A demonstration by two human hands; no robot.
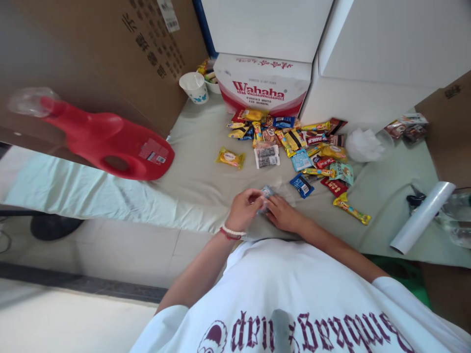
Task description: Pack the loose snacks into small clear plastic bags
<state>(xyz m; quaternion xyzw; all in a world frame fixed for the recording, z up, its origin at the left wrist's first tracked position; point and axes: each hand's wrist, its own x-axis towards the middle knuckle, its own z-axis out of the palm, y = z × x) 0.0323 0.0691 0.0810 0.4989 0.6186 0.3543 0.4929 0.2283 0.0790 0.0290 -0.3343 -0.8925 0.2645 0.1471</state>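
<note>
My left hand (243, 211), with a white beaded bracelet and a red one at the wrist, pinches a small blue-and-white snack packet (267, 190) at the table's front edge. My right hand (286, 214) meets it there, fingers curled against the packet's other side and partly hiding it. Thin clear plastic (288, 192) lies around and beyond the right fingers; whether it is a bag or film I cannot tell. Just past my hands are a grey-and-white packet (267, 157) and a yellow packet (230, 158).
Several colourful snack packets (295, 139) spread before a Wahaha carton (263, 88). A red jug (121, 142) lies at left; a paper cup (195, 88) stands behind. On the right are a bowl with white tissue (364, 145), a film roll (422, 218) and black-handled scissors (415, 200).
</note>
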